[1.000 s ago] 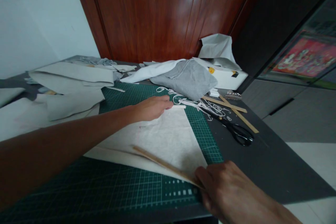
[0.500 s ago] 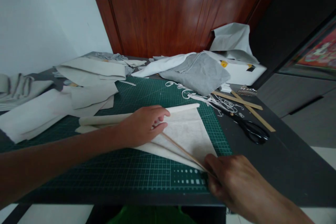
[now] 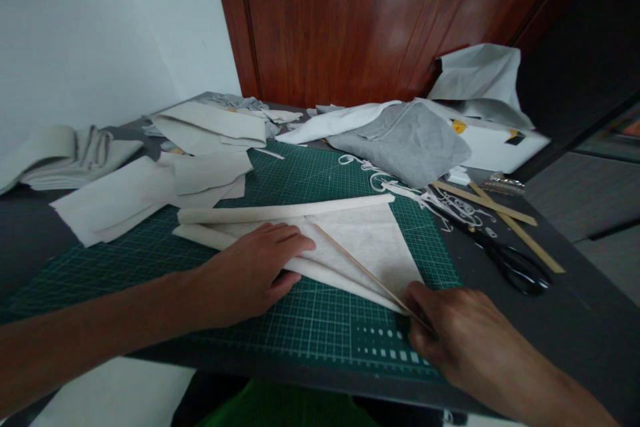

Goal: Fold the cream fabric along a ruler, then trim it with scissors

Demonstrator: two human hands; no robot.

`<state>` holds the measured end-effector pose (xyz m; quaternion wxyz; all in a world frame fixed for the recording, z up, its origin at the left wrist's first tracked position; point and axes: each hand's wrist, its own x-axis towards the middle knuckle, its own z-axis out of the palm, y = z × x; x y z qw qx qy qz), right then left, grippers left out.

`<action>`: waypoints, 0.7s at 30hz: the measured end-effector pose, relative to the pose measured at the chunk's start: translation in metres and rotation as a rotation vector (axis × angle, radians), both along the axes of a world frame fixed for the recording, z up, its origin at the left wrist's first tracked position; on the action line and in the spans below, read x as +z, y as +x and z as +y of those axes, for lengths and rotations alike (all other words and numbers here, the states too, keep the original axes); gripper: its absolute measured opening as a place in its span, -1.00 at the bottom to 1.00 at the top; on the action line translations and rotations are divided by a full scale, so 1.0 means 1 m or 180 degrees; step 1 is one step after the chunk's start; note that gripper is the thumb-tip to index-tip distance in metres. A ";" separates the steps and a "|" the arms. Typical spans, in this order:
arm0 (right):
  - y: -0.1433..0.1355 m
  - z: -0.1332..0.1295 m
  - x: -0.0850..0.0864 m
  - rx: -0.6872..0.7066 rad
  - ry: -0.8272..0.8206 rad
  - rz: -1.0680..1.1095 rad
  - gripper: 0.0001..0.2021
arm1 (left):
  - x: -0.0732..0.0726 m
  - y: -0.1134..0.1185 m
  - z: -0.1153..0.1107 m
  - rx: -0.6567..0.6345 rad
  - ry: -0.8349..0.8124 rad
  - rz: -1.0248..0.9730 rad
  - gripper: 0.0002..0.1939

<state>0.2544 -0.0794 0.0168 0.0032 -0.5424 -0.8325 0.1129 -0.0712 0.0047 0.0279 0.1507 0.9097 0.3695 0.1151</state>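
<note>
A piece of white fabric [image 3: 373, 233] lies on the green cutting mat [image 3: 310, 320], its far and near long edges turned over into rolled folds. My right hand [image 3: 450, 327] is closed around the near end of a thin wooden stick [image 3: 357, 265] at the fabric's right corner. The stick slants up and left across the fabric, its far tip reaching toward the far fold. My left hand [image 3: 265, 263] rests on the near fold, fingers stretched out and thumb apart, with nothing gripped in it.
Black-handled scissors [image 3: 517, 267] lie right of the mat beside thin white scraps [image 3: 450, 203] and crossed wooden strips [image 3: 505, 207]. Folded pale fabric pieces [image 3: 130, 190] are at left. Grey fabric [image 3: 405, 140] and a white box [image 3: 505, 147] stand at the back.
My left hand has moved off the stick's far end, back toward me, and opened onto the near fold. The view has turned slightly left. My right hand still holds the stick.
</note>
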 end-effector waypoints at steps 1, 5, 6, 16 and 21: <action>0.001 0.000 -0.001 -0.0052 -0.0050 0.0019 -0.85 | 0.002 -0.001 -0.002 -0.0076 0.0016 0.0041 -0.70; 0.002 0.000 -0.006 -0.0227 -0.0198 0.0115 -0.84 | 0.009 -0.006 -0.014 -0.0163 -0.0093 0.0127 -0.81; 0.002 0.000 -0.006 -0.0259 -0.0241 0.0153 -0.83 | 0.010 -0.007 -0.017 -0.0142 -0.0157 0.0128 -0.81; 0.016 0.038 0.044 -0.0217 0.0130 0.0072 -0.75 | 0.001 -0.010 0.010 0.0512 -0.0393 0.0097 -0.84; 0.019 0.115 0.057 -0.0639 0.0772 -0.0558 -0.71 | -0.002 -0.010 0.011 0.0503 -0.0053 -0.0081 -0.64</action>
